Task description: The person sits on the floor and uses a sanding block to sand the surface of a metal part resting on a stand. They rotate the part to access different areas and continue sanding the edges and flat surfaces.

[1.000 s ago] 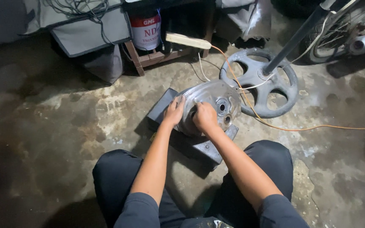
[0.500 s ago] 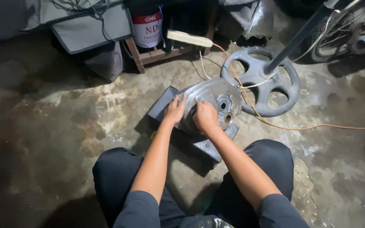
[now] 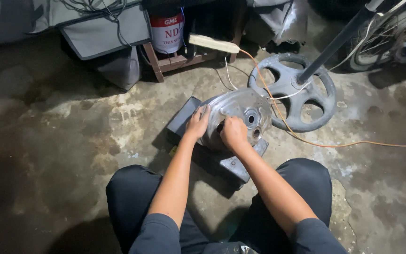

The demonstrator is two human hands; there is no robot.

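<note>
A round silver metal cover point(image 3: 238, 113) with two bored holes lies tilted on a grey metal block point(image 3: 233, 164) on the concrete floor in front of my knees. My left hand point(image 3: 197, 123) grips its left edge, fingers curled over the rim. My right hand point(image 3: 233, 132) is closed in a fist pressed against the cover's face, just left of the holes; whatever it may hold is hidden inside the fist.
A grey round stand base point(image 3: 293, 91) with a dark pole point(image 3: 339, 40) sits right behind the cover. An orange cable point(image 3: 334, 143) runs across the floor to the right. A red-and-white can point(image 3: 167, 29), a wooden-handled brush point(image 3: 214, 43) and a wooden stool point(image 3: 175, 61) stand at the back.
</note>
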